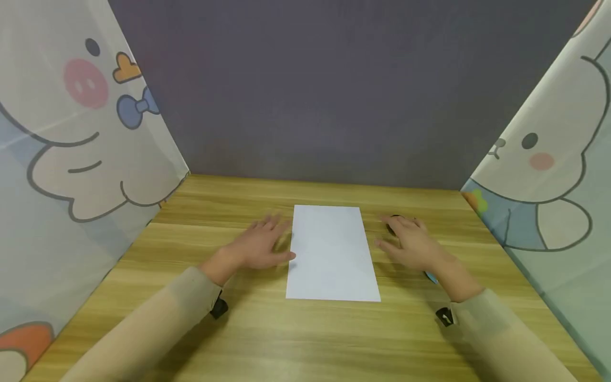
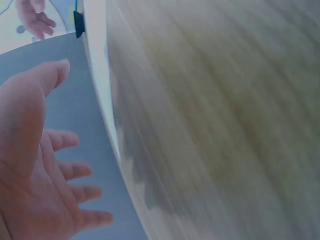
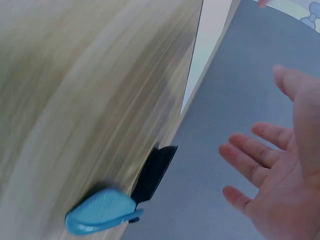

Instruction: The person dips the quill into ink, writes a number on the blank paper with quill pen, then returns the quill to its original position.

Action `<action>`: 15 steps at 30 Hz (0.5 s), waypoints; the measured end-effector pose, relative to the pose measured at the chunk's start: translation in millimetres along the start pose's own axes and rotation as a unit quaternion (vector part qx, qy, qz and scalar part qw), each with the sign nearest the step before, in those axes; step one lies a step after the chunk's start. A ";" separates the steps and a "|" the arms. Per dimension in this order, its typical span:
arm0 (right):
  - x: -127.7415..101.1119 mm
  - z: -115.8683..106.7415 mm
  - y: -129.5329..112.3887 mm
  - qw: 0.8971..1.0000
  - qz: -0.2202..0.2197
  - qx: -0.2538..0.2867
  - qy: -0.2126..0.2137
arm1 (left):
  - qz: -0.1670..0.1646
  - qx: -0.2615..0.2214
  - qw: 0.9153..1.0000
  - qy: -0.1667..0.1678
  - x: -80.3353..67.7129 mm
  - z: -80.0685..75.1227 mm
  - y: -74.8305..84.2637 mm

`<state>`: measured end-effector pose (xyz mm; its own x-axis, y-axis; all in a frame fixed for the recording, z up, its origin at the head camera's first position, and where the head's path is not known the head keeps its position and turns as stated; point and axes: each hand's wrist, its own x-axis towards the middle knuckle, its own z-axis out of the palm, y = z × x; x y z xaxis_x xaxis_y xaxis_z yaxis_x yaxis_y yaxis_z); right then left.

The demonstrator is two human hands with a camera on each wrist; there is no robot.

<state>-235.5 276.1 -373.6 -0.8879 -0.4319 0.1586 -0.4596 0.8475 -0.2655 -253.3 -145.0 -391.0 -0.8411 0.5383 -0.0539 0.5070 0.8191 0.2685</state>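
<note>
A blank white sheet of paper [image 1: 331, 254] lies on the wooden table between the two hands. The left hand [image 1: 260, 245] hovers at its left side, fingers spread, with the thumb tip overlapping the paper's edge in the head view. Over the table to the right of the sheet is the right hand [image 1: 411, 246], its fingers loosely spread and holding nothing. Beneath the right hand lies a tool with a blue handle [image 3: 102, 212] and a flat black part [image 3: 155, 172]; the hand hides most of it in the head view.
The wooden table [image 1: 305, 339] reaches back to a dark grey panel [image 1: 305, 95]. Cloth walls with cartoon animals stand at the left [image 1: 95, 159] and right [image 1: 549, 175]. A black wrist strap piece [image 1: 219, 306] hangs under the left sleeve.
</note>
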 end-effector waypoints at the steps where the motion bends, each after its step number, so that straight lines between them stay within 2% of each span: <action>1: -0.2 -2.4 2.1 1.000 0.000 0.006 0.002 | 0.000 -0.006 1.000 -0.010 0.7 -0.5 0.1; 7: -6.0 -15.6 16.8 0.999 0.018 0.038 0.000 | -0.006 -0.015 0.998 -0.063 4.7 1.8 -0.5; 15: -14.6 -26.0 42.3 0.996 0.058 0.072 -0.015 | -0.014 -0.012 0.996 -0.092 8.7 6.1 1.6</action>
<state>-241.4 326.3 -362.4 -0.9341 -0.3451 0.0912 -0.3507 0.8398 -0.4145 -258.7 -137.8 -397.0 -0.8053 0.5441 -0.2356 0.4770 0.8305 0.2875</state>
